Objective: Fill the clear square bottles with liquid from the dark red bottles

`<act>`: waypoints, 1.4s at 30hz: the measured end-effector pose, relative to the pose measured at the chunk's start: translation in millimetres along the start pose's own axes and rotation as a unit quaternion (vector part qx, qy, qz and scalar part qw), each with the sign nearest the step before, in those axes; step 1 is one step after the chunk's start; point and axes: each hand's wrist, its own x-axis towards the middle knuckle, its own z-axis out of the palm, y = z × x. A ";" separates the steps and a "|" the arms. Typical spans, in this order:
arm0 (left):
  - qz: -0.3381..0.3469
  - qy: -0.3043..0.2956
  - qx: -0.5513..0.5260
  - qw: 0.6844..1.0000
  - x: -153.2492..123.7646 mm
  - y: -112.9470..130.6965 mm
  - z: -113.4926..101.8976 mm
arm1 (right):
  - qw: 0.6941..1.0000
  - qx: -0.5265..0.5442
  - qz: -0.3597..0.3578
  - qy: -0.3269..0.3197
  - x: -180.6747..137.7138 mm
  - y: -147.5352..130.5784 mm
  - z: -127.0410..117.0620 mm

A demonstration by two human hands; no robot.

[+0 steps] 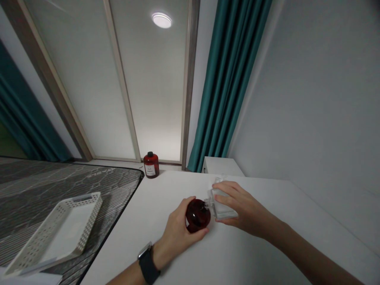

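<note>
My left hand (177,231) is wrapped round a small dark red round bottle (197,215) resting low over the white table (184,186). My right hand (246,211) grips a clear square bottle (222,205), tipped sideways with its neck against the red bottle's top. A dark smartwatch sits on my left wrist. A second dark red bottle (151,165) with a black cap and white label stands upright at the table's far edge, well away from both hands.
A white perforated tray (59,229) lies on a grey patterned mattress (35,186) to the left. A small white cabinet (221,166) stands behind the table. Teal curtains (231,87) hang beside a frosted window; a white wall runs along the right.
</note>
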 end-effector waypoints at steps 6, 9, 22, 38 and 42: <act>0.001 0.000 -0.002 1.000 -0.4 -0.2 0.5 | 1.000 -0.002 0.002 -0.001 -1.3 1.7 1.6; 0.001 0.002 -0.004 1.000 -0.3 0.0 0.8 | 1.000 -0.006 0.000 0.000 -1.8 2.8 2.8; -0.013 -0.005 -0.008 1.000 -0.3 2.0 -0.9 | 1.000 -0.010 -0.011 0.000 -0.8 2.0 1.8; -0.020 -0.010 -0.015 1.000 0.6 2.4 -0.5 | 1.000 -0.016 -0.013 -0.005 -1.2 5.5 2.3; -0.021 -0.006 -0.015 1.000 1.0 2.9 -0.5 | 1.000 -0.022 -0.016 -0.002 -0.3 5.9 2.1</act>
